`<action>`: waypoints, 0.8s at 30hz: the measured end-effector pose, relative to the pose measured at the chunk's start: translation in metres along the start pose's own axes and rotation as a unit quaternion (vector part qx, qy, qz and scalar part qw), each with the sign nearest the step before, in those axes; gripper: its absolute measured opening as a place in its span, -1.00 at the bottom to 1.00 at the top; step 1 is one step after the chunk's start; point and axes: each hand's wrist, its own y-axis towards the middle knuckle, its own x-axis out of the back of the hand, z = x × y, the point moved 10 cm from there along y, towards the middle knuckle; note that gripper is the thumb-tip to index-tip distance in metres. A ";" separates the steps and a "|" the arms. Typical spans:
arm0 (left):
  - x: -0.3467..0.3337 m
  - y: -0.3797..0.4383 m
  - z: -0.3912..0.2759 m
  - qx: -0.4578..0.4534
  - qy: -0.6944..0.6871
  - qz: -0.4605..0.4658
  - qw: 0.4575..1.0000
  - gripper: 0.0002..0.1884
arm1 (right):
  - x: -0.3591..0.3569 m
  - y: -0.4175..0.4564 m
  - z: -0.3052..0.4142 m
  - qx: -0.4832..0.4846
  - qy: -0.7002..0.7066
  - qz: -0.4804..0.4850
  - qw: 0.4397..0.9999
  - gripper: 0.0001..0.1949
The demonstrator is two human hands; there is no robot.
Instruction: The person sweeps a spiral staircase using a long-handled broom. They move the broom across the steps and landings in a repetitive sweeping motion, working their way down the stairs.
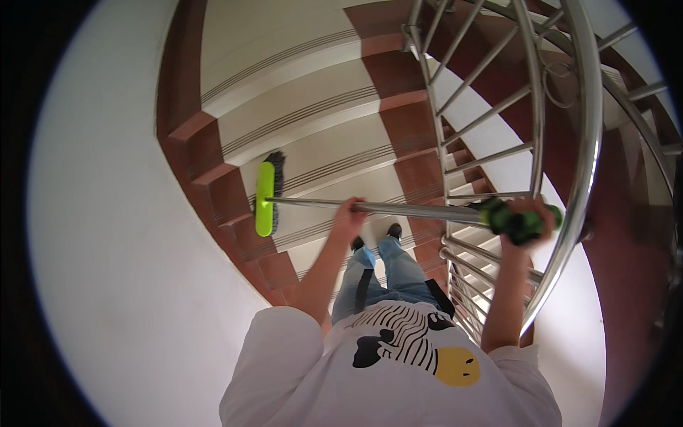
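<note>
A broom with a lime-green head (pixel 264 208) and dark bristles (pixel 278 160) lies across the view, its head over the left part of the stairs. My left hand (pixel 350 216) is closed around the metal broom handle (pixel 421 210) near its middle. At the handle's far end, my right hand (pixel 541 224) grips a green and black piece (pixel 515 224). Blur hides whether that piece is a grip or a cloth. The right hand appears close to the stair handrail (pixel 587 160); whether they touch, I cannot tell.
Cream stair treads (pixel 315 125) with grooved edges and red-brown borders (pixel 397 80) run before me. A white wall (pixel 106 213) stands on the left. Metal balusters (pixel 488 109) line the right, with more stairs beyond. My dark shoes (pixel 394 230) rest on a step.
</note>
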 end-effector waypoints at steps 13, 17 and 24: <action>-0.047 -0.012 0.013 0.090 0.079 -0.003 0.993 -0.76 | 0.024 -0.001 0.030 0.063 -0.127 -0.047 0.989 -0.74; -0.130 0.004 0.166 0.200 0.147 0.039 0.968 -0.73 | 0.131 -0.025 0.215 0.277 -0.206 -0.105 0.932 -0.73; -0.213 -0.022 0.317 0.263 0.198 0.099 0.939 -0.70 | 0.222 -0.116 0.368 0.358 -0.168 -0.283 0.874 -0.66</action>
